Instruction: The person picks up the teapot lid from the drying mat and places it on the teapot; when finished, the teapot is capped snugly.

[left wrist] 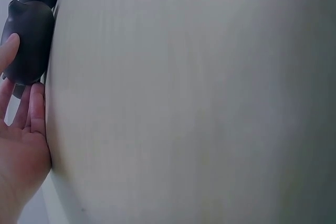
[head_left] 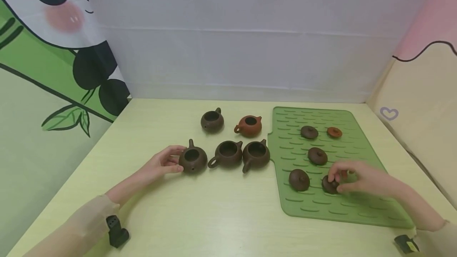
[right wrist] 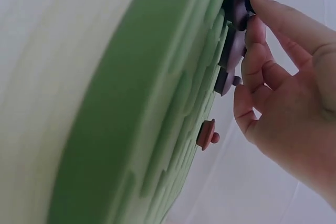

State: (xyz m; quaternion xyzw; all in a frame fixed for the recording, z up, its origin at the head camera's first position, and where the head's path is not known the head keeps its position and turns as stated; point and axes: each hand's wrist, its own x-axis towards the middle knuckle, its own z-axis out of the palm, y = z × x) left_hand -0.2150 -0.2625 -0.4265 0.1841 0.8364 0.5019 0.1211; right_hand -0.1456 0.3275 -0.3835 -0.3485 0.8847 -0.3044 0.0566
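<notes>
On the left, my left hand holds the side of a dark brown teapot that has no lid on it. The left wrist view shows the thumb against the teapot's body and the other fingers by its lower edge. My right hand pinches the knob of a dark teapot lid at the front of the green mat. In the right wrist view, thumb and fingertips meet at this lid; the fingers hide part of the knob.
Beside the held teapot stand two dark teapots, one in the middle and one near the mat. Behind them are another dark teapot and a reddish one. More dark lids and a reddish lid lie on the mat.
</notes>
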